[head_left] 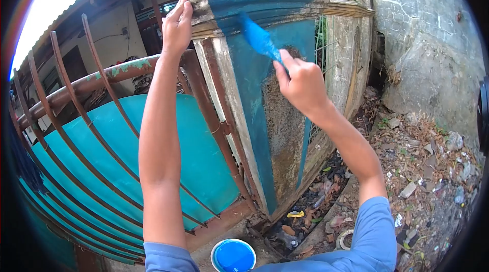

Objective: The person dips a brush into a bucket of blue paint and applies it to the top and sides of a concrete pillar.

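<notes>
**Blue coat on the gate pillar: a steady hand and a loaded brush**

The right hand [301, 84] held a paintbrush [260, 38], its fingers curled tightly around the handle and the thumb on top. The blue, wet bristles lay against the upper part of the gate pillar [250, 93], just below its moulded cap. The left hand [177, 23] rested on the far left corner of that cap, fingers straight and pressed together, not gripping anything.

To do this stroke well, it seemed best to pull the brush downward in long, overlapping passes from the cap. The rough unpainted patch [282, 129] lower on the pillar face looked coarse and porous, so it would probably need more paint, worked into the hollows with the tips of the bristles. The edge beside the rusty gate [168, 142], on the left, asked for a lighter touch, so that no blue would run onto the bars. The paint tin [233, 255] stood open on the near ground, between the person's arms, and was easy to kick over.

A stone wall [428, 42] rose on the right, with dry leaves [407, 170] at its foot.

No brand, label or writing could be read on the tin, the brush or the pillar.
</notes>
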{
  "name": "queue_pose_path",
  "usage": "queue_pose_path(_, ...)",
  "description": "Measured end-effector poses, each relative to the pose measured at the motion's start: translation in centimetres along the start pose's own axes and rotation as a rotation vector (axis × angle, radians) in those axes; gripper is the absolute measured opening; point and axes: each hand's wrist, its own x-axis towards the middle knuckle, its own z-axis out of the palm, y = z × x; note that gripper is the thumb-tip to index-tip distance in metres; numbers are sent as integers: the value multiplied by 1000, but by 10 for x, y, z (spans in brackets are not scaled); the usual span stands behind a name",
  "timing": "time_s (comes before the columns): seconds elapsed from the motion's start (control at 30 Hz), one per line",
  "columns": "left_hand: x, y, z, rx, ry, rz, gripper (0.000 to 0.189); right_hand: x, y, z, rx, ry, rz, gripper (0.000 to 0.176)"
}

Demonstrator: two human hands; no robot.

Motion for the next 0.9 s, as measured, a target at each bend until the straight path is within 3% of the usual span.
queue_pose_path(0.17, -1, 3, -1, 25, -24, -50, 39, -12, -2, -3, 72, 8, -51, 25)
queue_pose_path(0.27, -2, 4, -1, 9, -26, -59, 39, -3, 31, 14, -5, -14, -49, 19)
queue_pose_path(0.33, 1, -1, -1, 15, -26, -53, 39, 1, 62, 24, -55, 0, -11, 16)
queue_pose_path(0.4, 2, -7, -1, 33, -29, -58, 39, 4, 97, 31, -172, -121, 184, 19)
queue_pose_path(0.57, -1, 8, 0, -56, -44, -174, 39, 6, 159, 37, -318, -32, 308, 19)
queue_pose_path(0.67, -1, 2, 0, -77, -62, -172, 39, 2, 167, 29, -360, 33, 362, 19)
queue_pose_path(0.73, 3, -6, 2, 13, -6, 10, 41, 3, 163, 27, -329, 65, 422, 20)
queue_pose_path(0.9, -2, 0, 3, -63, -28, -103, 41, 6, 93, 50, -141, -68, 241, 21)
